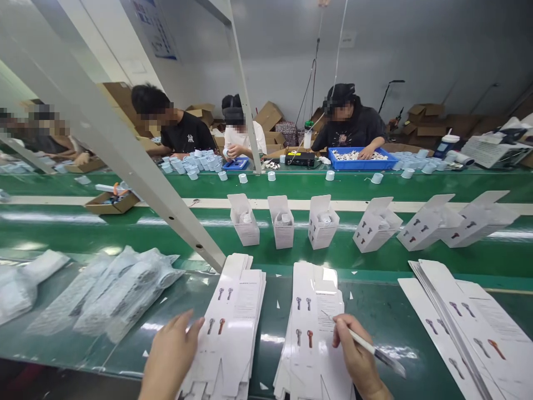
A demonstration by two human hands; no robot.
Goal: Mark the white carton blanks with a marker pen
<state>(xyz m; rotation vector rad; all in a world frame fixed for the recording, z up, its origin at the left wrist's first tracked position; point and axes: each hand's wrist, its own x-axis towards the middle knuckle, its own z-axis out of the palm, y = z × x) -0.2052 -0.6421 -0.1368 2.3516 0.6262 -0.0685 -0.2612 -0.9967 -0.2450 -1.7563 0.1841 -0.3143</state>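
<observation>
My left hand (172, 353) is at the left edge of a stack of flat, unfolded white cartons (239, 316), thumb and fingers apart, the fingertips by the stack's edge. My right hand (356, 353) pinches a slim white pen-like tool (361, 340). Its thin tip points left over the printed top carton of a second flat stack (314, 322); whether it touches the card I cannot tell. The tool's rear end is dark and partly clear. Small pictures of handheld devices, grey and orange-red, are printed on the cartons.
A third carton stack (470, 328) lies at right, bubble-wrap bags (120, 289) at left. Several open upright boxes (325, 228) stand on the green belt ahead. A white metal post (137, 166) slants across the left. Co-workers sit opposite, near a blue tray (362, 161) and pale blue cups (195, 161).
</observation>
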